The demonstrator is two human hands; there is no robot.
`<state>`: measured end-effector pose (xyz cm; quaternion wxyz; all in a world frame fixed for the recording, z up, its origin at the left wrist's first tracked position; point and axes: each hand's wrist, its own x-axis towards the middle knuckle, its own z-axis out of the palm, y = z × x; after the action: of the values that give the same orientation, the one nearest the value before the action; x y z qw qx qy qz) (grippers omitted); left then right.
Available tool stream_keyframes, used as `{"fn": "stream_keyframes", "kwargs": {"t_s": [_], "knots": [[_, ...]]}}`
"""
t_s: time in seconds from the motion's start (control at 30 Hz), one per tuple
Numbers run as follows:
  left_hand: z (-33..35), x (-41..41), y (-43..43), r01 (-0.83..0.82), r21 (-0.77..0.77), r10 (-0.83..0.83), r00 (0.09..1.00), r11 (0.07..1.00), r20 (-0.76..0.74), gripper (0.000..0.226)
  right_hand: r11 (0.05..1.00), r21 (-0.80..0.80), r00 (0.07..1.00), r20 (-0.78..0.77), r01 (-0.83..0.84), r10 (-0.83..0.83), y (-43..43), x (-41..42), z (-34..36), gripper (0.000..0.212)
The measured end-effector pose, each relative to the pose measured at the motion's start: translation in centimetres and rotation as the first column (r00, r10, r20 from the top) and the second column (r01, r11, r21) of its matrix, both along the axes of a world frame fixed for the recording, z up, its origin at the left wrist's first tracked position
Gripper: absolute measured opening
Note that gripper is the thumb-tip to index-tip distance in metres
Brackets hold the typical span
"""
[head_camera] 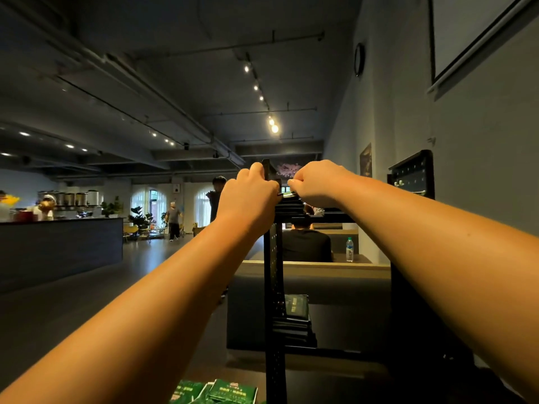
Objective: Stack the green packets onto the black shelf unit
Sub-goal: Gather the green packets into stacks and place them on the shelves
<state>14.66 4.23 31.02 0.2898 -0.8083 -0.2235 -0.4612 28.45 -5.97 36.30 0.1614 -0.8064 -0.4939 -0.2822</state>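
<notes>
Gripping black shelf unit (274, 258), left hand (248, 196), right hand (315, 185) pinching green packet (288, 194)

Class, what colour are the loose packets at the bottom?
Green with white print; the packets show best in head view.

Bare left hand (248, 196), bare right hand (315, 182), left forearm (145, 301) and right forearm (437, 243) both uncovered
</notes>
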Motion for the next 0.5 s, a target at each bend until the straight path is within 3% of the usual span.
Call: {"fn": "stream_keyframes", "kwargs": {"t_s": [0.1, 0.2, 0.4, 0.5], "knots": [[-0.1, -0.2, -0.1, 0.110, -0.103, -0.103, 0.992, 0.989, 0.073, 0.025, 0.996, -0.091, 1.000, 0.018, 0.000, 0.002, -0.8, -0.2, 0.2, 0.031], [-0.2, -0.1, -0.2, 0.159, -0.163, -0.134, 0.978, 0.974, 0.157, 0.018, 0.989, -0.150, 0.999, 0.035, -0.004, 0.009, -1.8, -0.4, 0.1, 0.035], [-0.2, 0.1, -0.8, 0.204, -0.244, -0.149, 0.963, 0.948, 0.224, 0.021, 0.990, -0.138, 0.988, 0.152, 0.040, -0.019, -2.3, -0.6, -1.3, 0.037], [-0.5, -0.3, -1.1, 0.239, -0.260, -0.181, 0.957, 0.936, 0.229, 0.024, 0.998, -0.049, 0.979, 0.199, 0.045, -0.034, -2.3, -0.5, -2.0, 0.039]]}}
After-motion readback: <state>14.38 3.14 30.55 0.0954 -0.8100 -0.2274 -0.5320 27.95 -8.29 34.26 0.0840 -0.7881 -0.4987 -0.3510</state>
